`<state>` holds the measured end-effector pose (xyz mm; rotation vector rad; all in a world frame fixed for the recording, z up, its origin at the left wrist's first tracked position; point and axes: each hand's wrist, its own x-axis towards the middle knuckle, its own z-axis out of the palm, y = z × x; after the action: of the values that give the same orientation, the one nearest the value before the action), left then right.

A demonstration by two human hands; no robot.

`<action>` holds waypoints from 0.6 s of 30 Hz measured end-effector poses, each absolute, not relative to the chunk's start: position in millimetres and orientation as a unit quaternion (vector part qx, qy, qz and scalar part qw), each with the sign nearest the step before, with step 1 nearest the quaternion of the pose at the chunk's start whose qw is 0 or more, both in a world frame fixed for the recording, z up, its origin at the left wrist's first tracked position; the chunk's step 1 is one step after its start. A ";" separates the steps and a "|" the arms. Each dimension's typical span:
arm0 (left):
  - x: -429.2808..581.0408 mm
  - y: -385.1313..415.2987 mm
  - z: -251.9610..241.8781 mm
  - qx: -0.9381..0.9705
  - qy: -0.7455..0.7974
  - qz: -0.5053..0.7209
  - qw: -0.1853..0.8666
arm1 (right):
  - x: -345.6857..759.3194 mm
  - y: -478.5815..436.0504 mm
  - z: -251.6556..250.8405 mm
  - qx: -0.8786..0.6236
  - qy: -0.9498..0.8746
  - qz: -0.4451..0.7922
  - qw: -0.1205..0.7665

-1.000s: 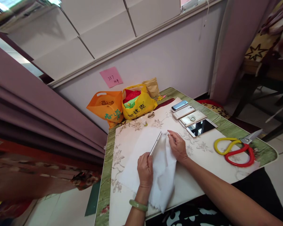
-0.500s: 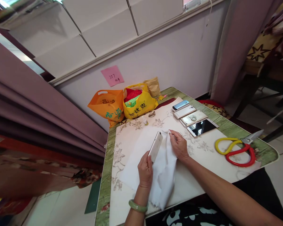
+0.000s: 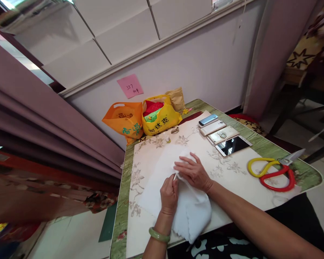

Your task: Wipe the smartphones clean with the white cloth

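My left hand (image 3: 169,194), with a green bangle at its wrist, is closed around a white smartphone (image 3: 175,176). Only a thin edge of that phone shows; the rest is covered. My right hand (image 3: 194,174) presses a white cloth (image 3: 193,214) over the phone with its fingers laid along it. The cloth's lower part hangs in folds toward the table's near edge. Beneath both hands lies a white sheet (image 3: 156,176) on a floral mat (image 3: 232,194).
Lined up at the back right are a screen-up phone (image 3: 233,145), a gold phone with a ring (image 3: 223,135), a white phone (image 3: 213,127) and a blue phone (image 3: 208,121). Scissors (image 3: 285,169) lie at right. An orange bag (image 3: 133,120) and a yellow bag (image 3: 162,122) stand behind.
My right hand has moved left with the cloth and now covers the phone, which was in plain sight before. My left hand keeps its hold, slightly lower.
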<state>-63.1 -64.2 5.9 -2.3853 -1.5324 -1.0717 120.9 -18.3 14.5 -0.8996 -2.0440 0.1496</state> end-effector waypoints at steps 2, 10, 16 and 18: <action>-61.6 -64.8 6.4 -0.793 -0.498 -0.348 0.046 | 125.4 -11.0 11.8 -0.447 -0.774 0.050 0.445; -60.2 -63.8 6.7 -0.780 -0.513 -0.353 0.064 | 121.1 -19.5 12.7 -0.345 -0.837 0.051 0.421; -60.7 -62.8 8.5 -0.779 -0.506 -0.366 0.064 | 118.7 -11.4 8.7 -0.466 -0.774 0.053 0.425; -61.0 -62.5 7.3 -0.781 -0.503 -0.364 0.064 | 120.2 -9.2 8.2 -0.500 -0.753 0.046 0.425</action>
<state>-61.0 -62.5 7.3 -2.3589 -1.5197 -1.0995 120.2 -9.2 8.2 -1.2502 -1.8835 0.1162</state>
